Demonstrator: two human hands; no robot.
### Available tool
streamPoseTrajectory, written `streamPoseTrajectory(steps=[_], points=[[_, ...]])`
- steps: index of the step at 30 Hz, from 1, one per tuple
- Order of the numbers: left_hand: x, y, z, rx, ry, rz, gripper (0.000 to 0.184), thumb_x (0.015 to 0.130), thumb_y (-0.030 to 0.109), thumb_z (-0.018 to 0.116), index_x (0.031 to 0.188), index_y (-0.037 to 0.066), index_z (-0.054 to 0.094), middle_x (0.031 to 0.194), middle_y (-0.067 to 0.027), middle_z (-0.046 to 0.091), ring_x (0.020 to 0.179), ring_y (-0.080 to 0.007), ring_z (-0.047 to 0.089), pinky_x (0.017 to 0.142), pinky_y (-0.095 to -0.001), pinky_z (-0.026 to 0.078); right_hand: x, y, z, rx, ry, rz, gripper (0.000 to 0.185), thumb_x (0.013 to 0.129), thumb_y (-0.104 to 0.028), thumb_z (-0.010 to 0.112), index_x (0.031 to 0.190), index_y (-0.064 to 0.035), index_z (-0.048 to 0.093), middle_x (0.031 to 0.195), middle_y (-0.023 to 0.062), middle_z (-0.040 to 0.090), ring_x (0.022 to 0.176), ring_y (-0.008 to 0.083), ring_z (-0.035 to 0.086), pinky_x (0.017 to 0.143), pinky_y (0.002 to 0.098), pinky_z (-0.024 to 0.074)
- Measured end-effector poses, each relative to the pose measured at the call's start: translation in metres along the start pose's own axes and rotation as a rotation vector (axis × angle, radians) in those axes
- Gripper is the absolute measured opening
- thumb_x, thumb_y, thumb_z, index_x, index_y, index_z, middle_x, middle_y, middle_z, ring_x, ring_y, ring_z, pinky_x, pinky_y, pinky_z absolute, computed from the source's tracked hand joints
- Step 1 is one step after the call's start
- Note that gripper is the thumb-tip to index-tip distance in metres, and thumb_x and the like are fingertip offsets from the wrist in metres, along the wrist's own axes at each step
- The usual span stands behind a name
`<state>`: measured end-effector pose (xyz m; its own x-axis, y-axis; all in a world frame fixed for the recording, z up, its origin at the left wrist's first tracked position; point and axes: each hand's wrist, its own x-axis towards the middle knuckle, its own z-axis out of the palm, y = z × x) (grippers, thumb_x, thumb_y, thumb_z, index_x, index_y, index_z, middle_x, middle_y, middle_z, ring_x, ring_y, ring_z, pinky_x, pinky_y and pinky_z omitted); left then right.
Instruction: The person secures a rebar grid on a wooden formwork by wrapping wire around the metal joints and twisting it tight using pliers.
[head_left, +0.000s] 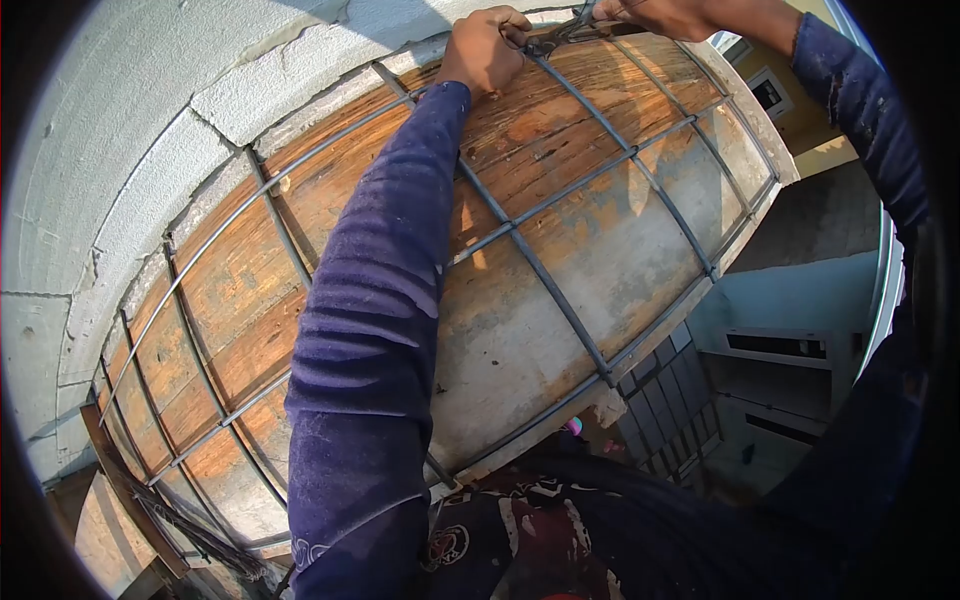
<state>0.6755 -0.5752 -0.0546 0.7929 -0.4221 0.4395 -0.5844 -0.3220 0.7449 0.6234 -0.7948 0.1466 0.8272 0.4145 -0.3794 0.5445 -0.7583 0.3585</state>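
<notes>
At the top centre my left hand (487, 50) is closed near a crossing of steel bars, beside the wall; what its fingers hold is too small to make out. My right hand (655, 12), at the top edge, is wrapped round the handles of a pair of pliers (575, 32). The plier jaws point left and touch the bar area right next to my left fingers. A grid of grey steel bars (555, 285) lies over a wooden board (530, 130), partly covered by my left sleeve.
A white block wall (150, 170) curves along the upper left. A bundle of thin wires (205, 535) lies at the lower left by a rusty metal edge (125, 490). Beyond the board's right edge, a light blue building (800, 300) stands far below.
</notes>
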Motion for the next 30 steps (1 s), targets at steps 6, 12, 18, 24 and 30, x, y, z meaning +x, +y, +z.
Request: streamPoseTrajectory(steps=[6,12,18,24,30], points=[[-0.001,0.013,-0.013,0.005,-0.129,0.145,0.036,0.084,0.023,0.084,0.117,0.009,0.077,0.099,-0.0061,0.078,0.087,-0.0155,0.071,0.078,-0.0319,0.058,0.000,-0.023,-0.021,0.073,-0.144,0.192,0.031,0.094,-0.026,0.062,0.110,-0.0003,0.064,0.089,0.0250,0.071,0.085,0.0427,0.070,0.077,0.0521,0.0564],[0.001,0.009,-0.007,-0.381,-0.115,0.087,0.022,0.092,0.024,0.079,0.109,0.009,0.081,0.094,-0.0044,0.078,0.084,-0.0130,0.068,0.079,-0.0298,0.055,-0.045,-0.046,-0.011,-0.104,0.276,-0.143,0.042,0.090,-0.027,0.070,0.117,0.0017,0.058,0.086,0.0230,0.068,0.083,0.0430,0.069,0.076,0.0541,0.0555],[-0.007,0.039,-0.025,-0.312,-0.060,-0.317,0.033,0.088,0.031,0.072,0.098,0.000,0.079,0.070,-0.0137,0.072,0.053,-0.0231,0.066,0.047,-0.0377,0.053,-0.021,-0.003,0.024,-0.260,0.228,-0.202,0.045,0.094,-0.034,0.068,0.121,0.0005,0.056,0.087,0.0236,0.066,0.085,0.0437,0.068,0.076,0.0537,0.0552],[0.004,0.008,-0.007,-0.411,-0.033,-0.306,0.032,0.092,0.026,0.069,0.090,-0.005,0.078,0.061,-0.0117,0.066,0.038,-0.0196,0.055,0.032,-0.0354,0.045,-0.006,0.010,0.004,-0.084,0.182,-0.219,0.039,0.096,-0.036,0.065,0.111,-0.0002,0.059,0.089,0.0243,0.067,0.083,0.0442,0.067,0.072,0.0520,0.0548],[0.002,0.017,-0.010,-0.475,-0.006,-0.316,0.033,0.091,0.025,0.070,0.087,-0.007,0.077,0.059,-0.0136,0.066,0.038,-0.0206,0.057,0.032,-0.0357,0.045,0.001,0.023,0.027,-0.252,0.284,-0.229,0.048,0.091,-0.044,0.066,0.106,0.0023,0.064,0.089,0.0256,0.071,0.079,0.0420,0.069,0.071,0.0540,0.0547]])
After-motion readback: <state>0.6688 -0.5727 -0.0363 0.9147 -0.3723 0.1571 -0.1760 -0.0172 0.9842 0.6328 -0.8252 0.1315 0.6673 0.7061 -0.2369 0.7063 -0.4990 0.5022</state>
